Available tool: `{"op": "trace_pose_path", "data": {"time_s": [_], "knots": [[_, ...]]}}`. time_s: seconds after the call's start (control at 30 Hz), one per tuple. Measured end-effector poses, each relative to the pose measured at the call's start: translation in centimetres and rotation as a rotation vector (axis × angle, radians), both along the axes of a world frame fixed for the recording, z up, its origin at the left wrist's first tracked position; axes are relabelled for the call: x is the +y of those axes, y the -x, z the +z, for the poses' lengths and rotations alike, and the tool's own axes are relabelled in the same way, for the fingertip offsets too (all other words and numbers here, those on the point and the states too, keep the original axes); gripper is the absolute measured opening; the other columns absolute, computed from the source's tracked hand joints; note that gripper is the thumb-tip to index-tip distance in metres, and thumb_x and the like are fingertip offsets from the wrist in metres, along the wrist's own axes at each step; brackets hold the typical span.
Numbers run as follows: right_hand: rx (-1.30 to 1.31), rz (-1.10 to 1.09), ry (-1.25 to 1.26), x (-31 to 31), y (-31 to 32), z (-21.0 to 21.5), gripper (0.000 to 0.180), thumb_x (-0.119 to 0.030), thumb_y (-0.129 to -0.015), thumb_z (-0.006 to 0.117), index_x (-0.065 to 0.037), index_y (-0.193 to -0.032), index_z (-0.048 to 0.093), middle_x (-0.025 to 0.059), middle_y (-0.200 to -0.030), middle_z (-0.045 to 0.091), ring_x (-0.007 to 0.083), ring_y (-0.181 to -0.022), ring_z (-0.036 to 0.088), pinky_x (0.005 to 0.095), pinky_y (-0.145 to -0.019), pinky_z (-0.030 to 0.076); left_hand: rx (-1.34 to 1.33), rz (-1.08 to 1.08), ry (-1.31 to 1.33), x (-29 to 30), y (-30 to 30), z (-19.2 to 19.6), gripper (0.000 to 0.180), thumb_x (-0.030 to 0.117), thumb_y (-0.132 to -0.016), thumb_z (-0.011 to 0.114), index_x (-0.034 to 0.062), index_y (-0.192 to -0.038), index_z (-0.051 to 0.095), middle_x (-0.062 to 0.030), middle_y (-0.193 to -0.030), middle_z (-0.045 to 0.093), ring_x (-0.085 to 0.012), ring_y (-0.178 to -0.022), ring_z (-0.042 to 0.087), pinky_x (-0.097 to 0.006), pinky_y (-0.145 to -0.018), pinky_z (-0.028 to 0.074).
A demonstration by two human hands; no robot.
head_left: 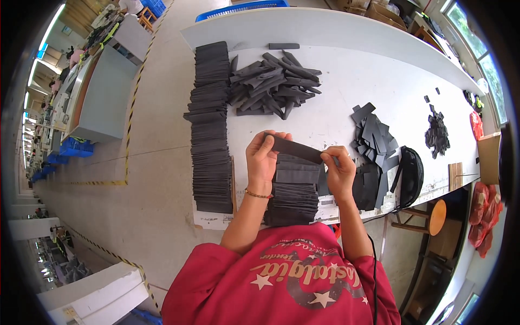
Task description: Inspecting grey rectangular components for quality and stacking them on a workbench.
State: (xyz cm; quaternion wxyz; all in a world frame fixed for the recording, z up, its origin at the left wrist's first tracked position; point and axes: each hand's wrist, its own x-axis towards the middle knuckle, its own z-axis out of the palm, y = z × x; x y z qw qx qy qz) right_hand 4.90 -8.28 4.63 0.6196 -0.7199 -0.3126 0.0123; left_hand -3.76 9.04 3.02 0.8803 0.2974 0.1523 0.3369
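Between my two hands a black fabric strip (pixel 296 149) is stretched out above the table. My left hand (pixel 264 153) pinches its left end, thumb on top. At the other end, the fingers of my right hand (pixel 339 167) are closed on the strip's corner. Right below the strip lies a row of stacked black fabric pieces (pixel 294 197) at the table's near edge. Farther left runs a long, tightly packed row of black folded pieces (pixel 210 141). Beyond my hands is a loose heap of black folded strips (pixel 276 84).
Flat black pieces (pixel 374 135) are piled right of my right hand, beside a black pouch (pixel 410 177). Small black pieces (pixel 436 134) lie farther right. A low white board (pixel 346 40) borders the table's far side. A wooden stool (pixel 436 218) stands at the right.
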Motion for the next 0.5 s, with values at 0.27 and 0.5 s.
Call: {"op": "trace_pose_path", "data": {"time_s": [0.27, 0.5], "knots": [[-0.065, -0.014, 0.067, 0.1, 0.0, 0.3, 0.009, 0.006, -0.082, 0.065, 0.000, -0.086, 0.060, 0.0077, -0.081, 0.062, 0.0180, -0.076, 0.059, 0.0267, -0.072, 0.046, 0.069, -0.054, -0.023, 0.1, 0.0, 0.2, 0.016, 0.011, -0.093, 0.062, -0.0035, -0.100, 0.060, -0.0173, -0.092, 0.067, -0.0312, -0.090, 0.068, -0.040, -0.086, 0.055], [0.418, 0.003, 0.160, -1.8, -0.1, -5.4, 0.006, -0.004, -0.086, 0.066, 0.002, -0.086, 0.063, 0.0043, -0.074, 0.062, 0.0057, -0.071, 0.052, 0.0236, -0.066, 0.044, 0.485, -0.015, -0.020, -0.9, 1.8, -5.2, 0.015, 0.013, -0.088, 0.069, -0.0013, -0.091, 0.067, -0.0090, -0.083, 0.070, -0.0143, -0.073, 0.066, -0.022, -0.065, 0.049]]}}
